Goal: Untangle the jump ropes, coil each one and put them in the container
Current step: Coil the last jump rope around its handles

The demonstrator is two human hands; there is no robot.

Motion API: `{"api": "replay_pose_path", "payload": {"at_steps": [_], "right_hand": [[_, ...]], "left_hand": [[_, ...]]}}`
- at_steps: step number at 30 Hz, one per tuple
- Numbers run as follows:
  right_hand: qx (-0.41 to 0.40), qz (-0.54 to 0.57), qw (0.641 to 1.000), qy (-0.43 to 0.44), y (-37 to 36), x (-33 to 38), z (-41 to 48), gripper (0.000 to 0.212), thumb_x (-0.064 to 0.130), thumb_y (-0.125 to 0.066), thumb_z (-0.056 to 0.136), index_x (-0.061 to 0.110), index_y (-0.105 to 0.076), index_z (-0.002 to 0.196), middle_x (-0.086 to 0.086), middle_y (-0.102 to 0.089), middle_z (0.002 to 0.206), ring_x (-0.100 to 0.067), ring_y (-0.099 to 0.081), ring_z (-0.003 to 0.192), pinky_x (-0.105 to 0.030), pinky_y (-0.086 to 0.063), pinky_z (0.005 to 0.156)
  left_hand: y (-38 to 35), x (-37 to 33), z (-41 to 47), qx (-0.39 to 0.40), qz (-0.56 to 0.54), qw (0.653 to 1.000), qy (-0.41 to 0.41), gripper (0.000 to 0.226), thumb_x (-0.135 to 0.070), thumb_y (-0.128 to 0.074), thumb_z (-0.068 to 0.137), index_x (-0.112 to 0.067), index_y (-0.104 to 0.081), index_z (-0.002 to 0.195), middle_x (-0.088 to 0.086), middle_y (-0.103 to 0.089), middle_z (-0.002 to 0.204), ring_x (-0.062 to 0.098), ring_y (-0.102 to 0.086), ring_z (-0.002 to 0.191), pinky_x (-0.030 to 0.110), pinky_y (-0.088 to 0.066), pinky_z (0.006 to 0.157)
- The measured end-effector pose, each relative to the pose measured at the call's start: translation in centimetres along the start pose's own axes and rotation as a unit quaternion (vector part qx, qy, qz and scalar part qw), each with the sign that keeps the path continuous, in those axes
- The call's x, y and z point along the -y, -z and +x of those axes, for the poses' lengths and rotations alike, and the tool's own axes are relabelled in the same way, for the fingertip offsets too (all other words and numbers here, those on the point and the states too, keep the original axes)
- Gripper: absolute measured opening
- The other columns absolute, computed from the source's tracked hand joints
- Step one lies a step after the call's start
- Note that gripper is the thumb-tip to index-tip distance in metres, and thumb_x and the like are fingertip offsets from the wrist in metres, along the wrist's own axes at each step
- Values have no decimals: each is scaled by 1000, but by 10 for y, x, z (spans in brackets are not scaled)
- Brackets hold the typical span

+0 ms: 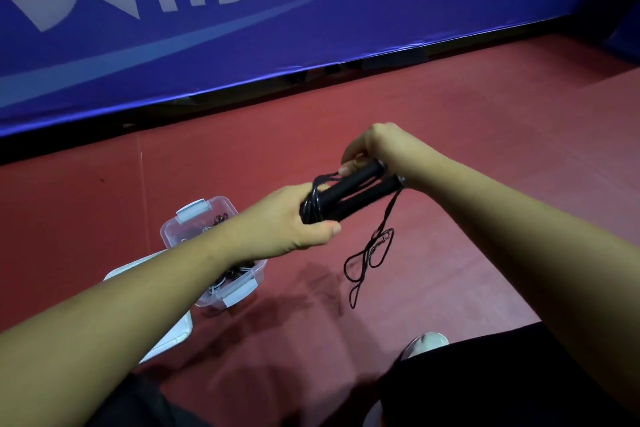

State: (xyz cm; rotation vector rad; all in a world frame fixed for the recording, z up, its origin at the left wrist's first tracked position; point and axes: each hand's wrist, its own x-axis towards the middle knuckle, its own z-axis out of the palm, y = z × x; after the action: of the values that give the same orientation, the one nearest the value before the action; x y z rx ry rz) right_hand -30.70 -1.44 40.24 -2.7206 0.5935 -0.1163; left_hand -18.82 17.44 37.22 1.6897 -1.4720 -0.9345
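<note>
The jump rope (349, 196) is held in the air between both hands, its two black handles (362, 178) side by side, apparently so the cord can be wound round them. The left hand (294, 218) grips the near ends, where several turns already cross; the right hand (367, 149) curls round the far ends, steadying them. The unwound cord (386, 215) dangles in loops above the red floor (450, 149). The clear container (172, 231), holding other ropes, stands under the left forearm, likely for an easy drop.

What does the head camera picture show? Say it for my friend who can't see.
A left hand and right hand hold a black jump rope by its two handles, loose cord dangling below. A clear container with ropes inside sits on the red floor.
</note>
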Motion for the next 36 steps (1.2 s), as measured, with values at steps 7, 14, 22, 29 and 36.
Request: {"api": "replay_pose_path", "payload": {"at_steps": [7,14,22,29,36], "right_hand": [[20,135,990,-20,2,-1,-4,11,27,-76,87,28,-73,76,4,-68,61,2,-53,47,-14,-40,52],[24,201,979,-24,0,12,-10,8,27,-69,93,23,-76,91,1,-68,64,-7,-48,47,-16,-41,47],[57,244,967,-51,-10,22,-14,21,18,-51,104,11,-71,104,-3,-47,65,-19,-53,52,-29,-46,52],[81,239,964,-82,5,28,-19,27,25,-52,103,8,-72,96,0,-47,64,-15,-48,51,-30,-43,53],[98,242,960,-99,7,40,-23,29,24,-47,105,3,-65,99,-4,-47,65,-21,-45,54,-33,-40,52]], "left_hand": [[14,7,6,-110,-219,969,37,55,-9,-68,90,-43,-47,126,17,-54,71,27,-43,65,28,-32,53],[34,8,9,-164,-285,942,66,19,-9,-62,93,-24,-53,99,10,-49,63,13,-32,49,21,-19,45],[52,15,12,-200,-340,915,87,30,-9,-63,94,-30,-50,111,11,-47,65,10,-32,46,16,-18,42],[62,21,13,-234,-282,921,134,29,-10,-69,89,-22,-42,89,10,-46,61,11,-30,45,16,-19,40],[69,39,18,-298,-93,941,134,31,-14,-77,82,-16,-48,92,8,-53,64,16,-41,43,24,-32,45]]}}
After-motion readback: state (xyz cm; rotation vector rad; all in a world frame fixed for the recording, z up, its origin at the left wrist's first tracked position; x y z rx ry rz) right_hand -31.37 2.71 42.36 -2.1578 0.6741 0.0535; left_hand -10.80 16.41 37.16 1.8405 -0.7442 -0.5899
